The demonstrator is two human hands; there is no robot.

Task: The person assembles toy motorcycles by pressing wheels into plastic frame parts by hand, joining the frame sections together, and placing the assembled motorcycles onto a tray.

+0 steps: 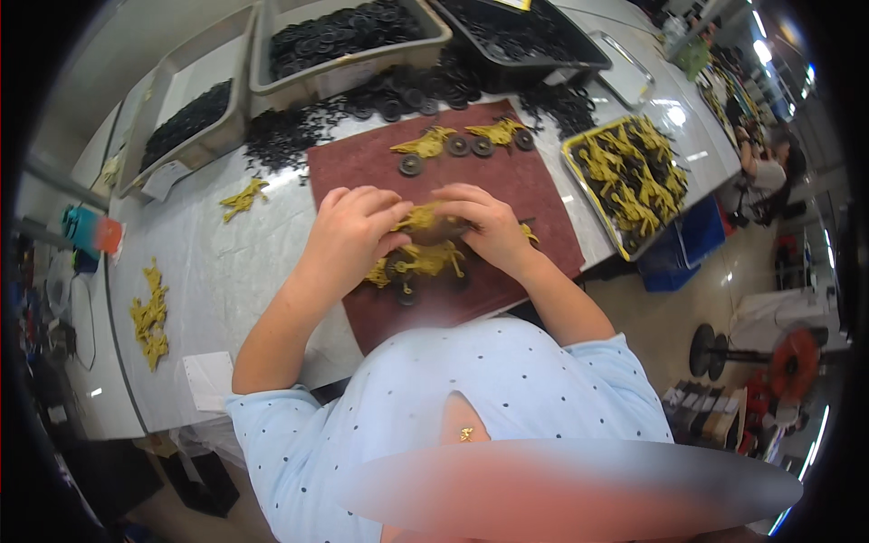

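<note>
Over a dark red mat, my left hand and my right hand close from both sides on a small yellow plastic piece, which looks like a toy motorcycle body. My fingers cover much of it, and it is slightly blurred. Just below, more yellow motorcycle pieces lie on the mat with black wheels beside or on them. Toward the mat's far edge rest two yellow toy motorcycles with black wheels. Another bit of yellow shows beyond my right wrist.
Bins of black parts stand at the back: a left bin, a middle bin and a right bin. Loose black parts spill before them. A yellow-rimmed tray holds several motorcycles. Yellow pieces lie left.
</note>
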